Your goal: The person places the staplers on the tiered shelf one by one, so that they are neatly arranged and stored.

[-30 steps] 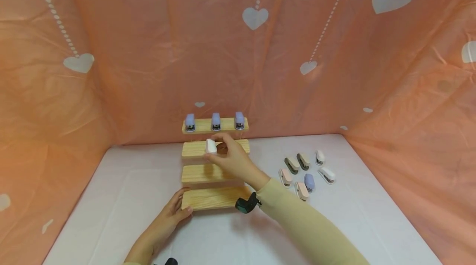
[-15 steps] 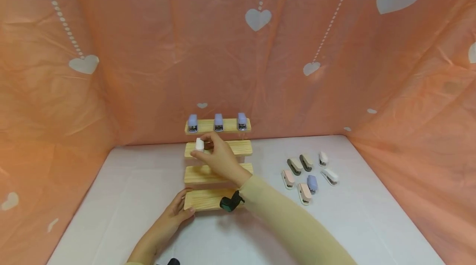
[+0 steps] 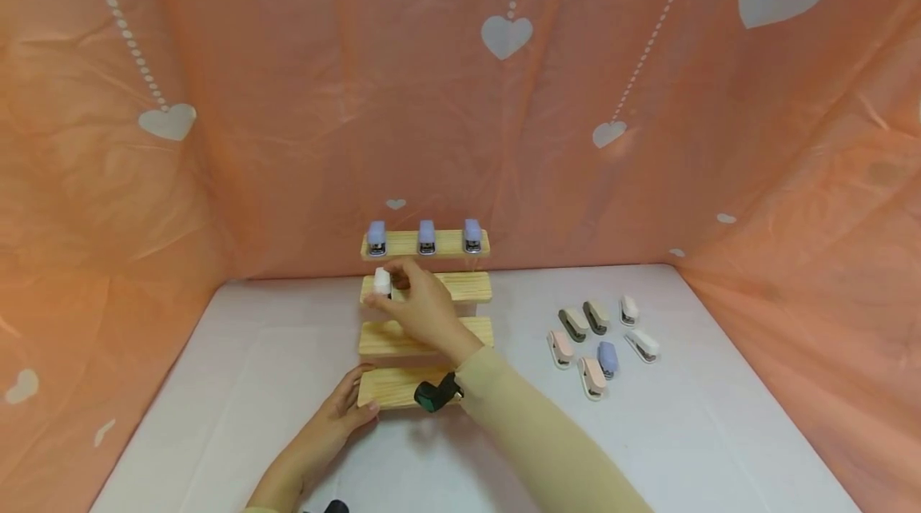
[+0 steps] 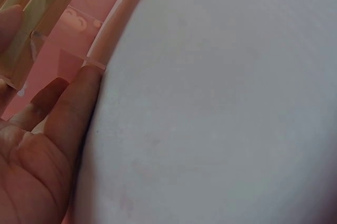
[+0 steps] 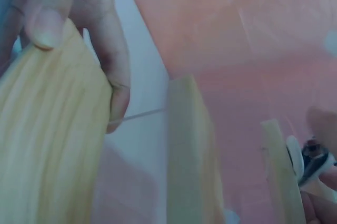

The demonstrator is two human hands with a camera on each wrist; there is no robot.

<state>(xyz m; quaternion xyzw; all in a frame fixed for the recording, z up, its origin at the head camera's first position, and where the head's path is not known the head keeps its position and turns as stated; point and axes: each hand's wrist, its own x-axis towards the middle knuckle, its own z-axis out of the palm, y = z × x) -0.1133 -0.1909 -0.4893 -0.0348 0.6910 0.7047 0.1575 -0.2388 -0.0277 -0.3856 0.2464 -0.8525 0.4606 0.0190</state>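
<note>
My right hand (image 3: 426, 307) pinches a small white stapler (image 3: 382, 280) at the left end of the second shelf from the top of a tiered wooden rack (image 3: 468, 287). In the right wrist view the stapler (image 5: 297, 159) stands right at the shelf's face, fingertips around it. With its thumb on the front corner and fingers round the end, my left hand (image 3: 332, 419) grips the lowest shelf (image 3: 384, 387) by its left side. Three lilac staplers (image 3: 427, 236) stand spaced along the top shelf (image 3: 449, 243).
Right of the rack, several staplers lie on the white tabletop (image 3: 691, 417): grey-beige ones (image 3: 574, 324), pink ones (image 3: 593, 378), a lilac one (image 3: 608, 358) and white ones (image 3: 643, 344). An orange curtain with hearts (image 3: 324, 137) encloses the back and sides.
My right hand has carried the white stapler leftward along the second shelf to its left end and slightly lower. My left hand has kept its hold on the lowest shelf.
</note>
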